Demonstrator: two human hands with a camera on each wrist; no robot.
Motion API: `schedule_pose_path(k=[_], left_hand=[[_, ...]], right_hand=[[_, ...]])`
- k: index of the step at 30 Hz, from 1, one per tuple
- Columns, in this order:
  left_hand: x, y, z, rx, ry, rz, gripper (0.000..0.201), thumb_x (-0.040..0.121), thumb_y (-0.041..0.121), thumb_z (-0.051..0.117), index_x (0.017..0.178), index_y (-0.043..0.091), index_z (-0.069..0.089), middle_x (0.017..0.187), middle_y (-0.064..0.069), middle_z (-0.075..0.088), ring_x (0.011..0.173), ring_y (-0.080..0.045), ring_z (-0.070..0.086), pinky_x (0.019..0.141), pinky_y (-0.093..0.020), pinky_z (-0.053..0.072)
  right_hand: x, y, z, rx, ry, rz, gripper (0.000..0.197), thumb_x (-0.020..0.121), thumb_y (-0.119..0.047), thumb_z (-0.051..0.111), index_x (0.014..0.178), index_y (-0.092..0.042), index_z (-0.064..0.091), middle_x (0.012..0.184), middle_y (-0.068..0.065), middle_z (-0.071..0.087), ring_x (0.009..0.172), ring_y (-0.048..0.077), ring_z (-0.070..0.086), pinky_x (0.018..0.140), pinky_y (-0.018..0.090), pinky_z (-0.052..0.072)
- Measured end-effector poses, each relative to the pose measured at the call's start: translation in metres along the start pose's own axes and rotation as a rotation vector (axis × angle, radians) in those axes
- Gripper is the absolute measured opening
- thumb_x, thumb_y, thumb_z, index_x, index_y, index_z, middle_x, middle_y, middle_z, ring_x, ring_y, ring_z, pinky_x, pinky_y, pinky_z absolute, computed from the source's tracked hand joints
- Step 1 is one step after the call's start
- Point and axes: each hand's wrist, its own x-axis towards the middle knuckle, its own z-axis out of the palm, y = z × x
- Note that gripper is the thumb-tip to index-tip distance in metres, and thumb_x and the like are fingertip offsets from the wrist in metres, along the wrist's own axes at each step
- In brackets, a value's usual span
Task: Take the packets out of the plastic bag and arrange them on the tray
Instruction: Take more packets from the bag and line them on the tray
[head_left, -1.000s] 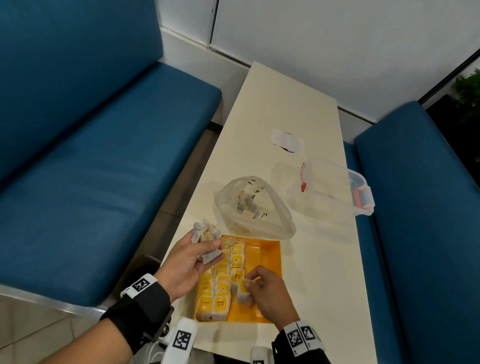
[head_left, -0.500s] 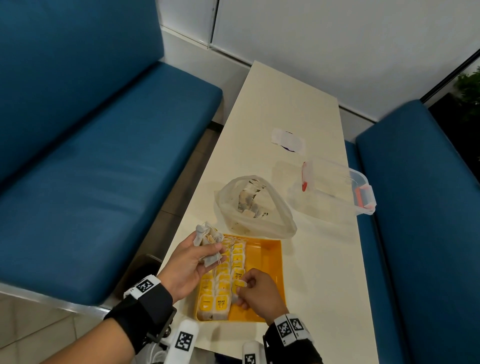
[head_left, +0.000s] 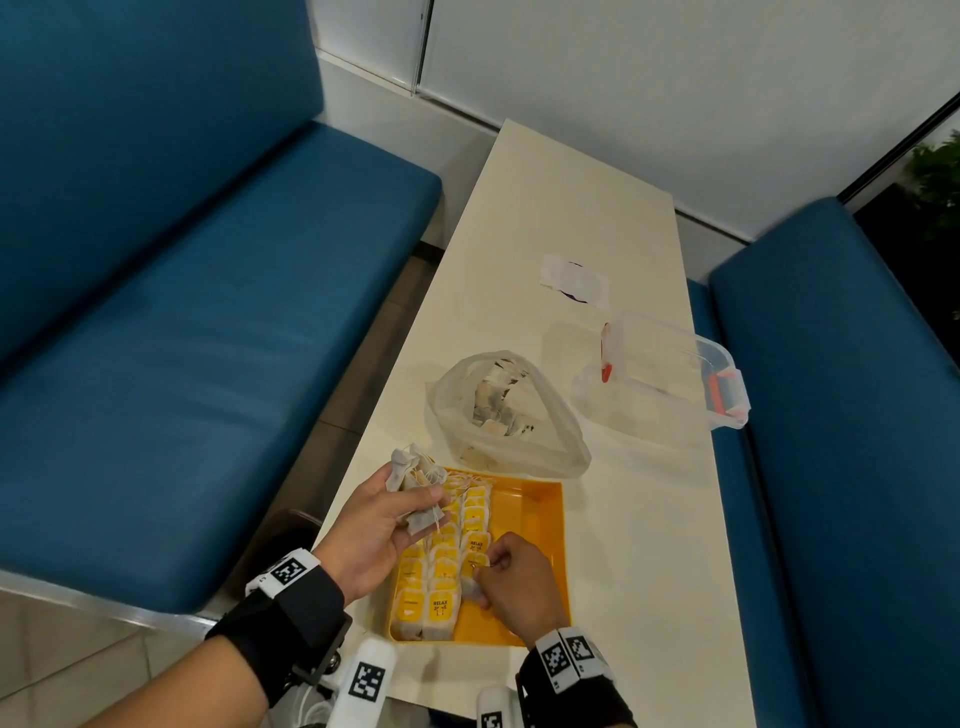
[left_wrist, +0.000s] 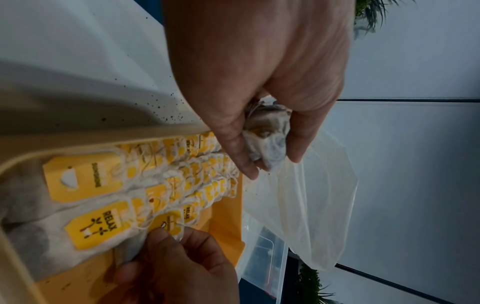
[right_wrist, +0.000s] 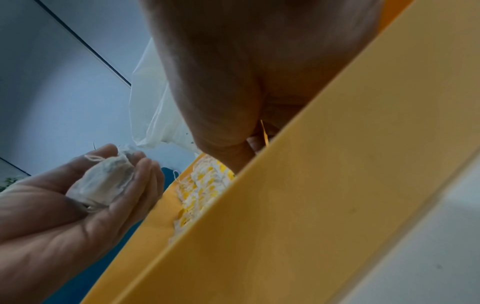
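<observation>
An orange tray lies at the near end of the table, with rows of yellow-tagged tea packets filling its left side. My left hand hovers over the tray's left rim and grips a bunch of loose packets, also seen as a crumpled bunch in the left wrist view. My right hand is inside the tray, pinching one packet by its yellow tag at the near end of the third row. The clear plastic bag, with several packets left inside, lies just beyond the tray.
A clear plastic box with red clips stands at the table's right edge. A white paper scrap lies farther back. Blue bench seats flank the narrow table on both sides. The tray's right half shows bare orange floor.
My right hand has shifted slightly left and nearer within the tray, setting its packet against the third row. The left hand has kept its bunch almost still.
</observation>
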Motion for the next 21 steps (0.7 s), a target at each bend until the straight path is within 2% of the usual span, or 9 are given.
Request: schedule_pose_path(k=[5,10,13,15,16,18,21], left_hand=[[0.001,0.001,-0.001,-0.015,-0.009,-0.019,0.041,0.087,-0.002,0.07,0.126,0.003,0.061,0.094,-0.014,0.073,0.086,-0.024,0.073,0.074,-0.035,0.064],[0.0,0.003,0.0,-0.062,-0.031,-0.02,0.039,0.089,-0.002,0.069,0.126,0.003,0.06,0.098,-0.016,0.072,0.088,-0.024,0.073,0.079,-0.034,0.064],[-0.001,0.003,0.002,-0.07,-0.029,-0.008,0.038,0.089,-0.002,0.068,0.126,0.002,0.061,0.097,-0.016,0.072,0.087,-0.023,0.073,0.076,-0.033,0.064],[-0.001,0.003,0.005,-0.064,-0.027,0.001,0.037,0.089,-0.002,0.068,0.125,0.001,0.061,0.097,-0.015,0.072,0.089,-0.023,0.073,0.077,-0.033,0.064],[-0.001,0.002,0.006,-0.059,-0.027,0.001,0.038,0.089,-0.001,0.069,0.125,0.001,0.061,0.097,-0.015,0.072,0.091,-0.024,0.073,0.077,-0.033,0.064],[-0.001,0.002,0.008,-0.059,-0.037,-0.005,0.039,0.088,0.0,0.07,0.126,0.001,0.06,0.1,-0.017,0.072,0.095,-0.026,0.072,0.076,-0.035,0.064],[-0.003,0.001,0.01,-0.042,-0.055,-0.01,0.04,0.087,0.003,0.072,0.125,0.003,0.06,0.102,-0.018,0.073,0.098,-0.028,0.071,0.077,-0.038,0.062]], right_hand=[[0.0,-0.004,0.001,0.025,-0.007,0.014,0.01,0.084,-0.003,0.062,0.089,-0.011,0.059,0.069,-0.001,0.062,0.04,0.0,0.052,0.045,0.018,0.044],[-0.003,-0.007,-0.005,-0.059,0.078,-0.073,0.02,0.083,-0.018,0.07,0.097,-0.022,0.056,0.079,-0.008,0.06,0.069,0.006,0.058,0.059,0.018,0.043],[-0.01,-0.018,-0.009,0.027,0.097,-0.161,0.018,0.083,-0.022,0.07,0.094,-0.03,0.058,0.085,-0.007,0.063,0.078,0.011,0.064,0.064,0.023,0.049],[-0.018,-0.03,-0.011,0.194,0.052,-0.217,0.013,0.085,-0.019,0.07,0.09,-0.027,0.061,0.087,-0.004,0.067,0.077,0.019,0.069,0.062,0.025,0.051],[-0.022,-0.037,-0.013,0.278,0.022,-0.235,0.012,0.086,-0.017,0.071,0.091,-0.023,0.062,0.088,-0.001,0.068,0.076,0.021,0.07,0.059,0.021,0.05],[-0.028,-0.049,-0.016,0.396,-0.031,-0.262,0.015,0.086,-0.015,0.074,0.096,-0.015,0.063,0.092,0.004,0.07,0.072,0.021,0.069,0.054,0.016,0.047],[-0.029,-0.06,-0.015,0.479,-0.067,-0.263,0.022,0.083,-0.006,0.076,0.099,-0.005,0.06,0.096,0.015,0.07,0.064,0.019,0.065,0.049,0.015,0.044]])
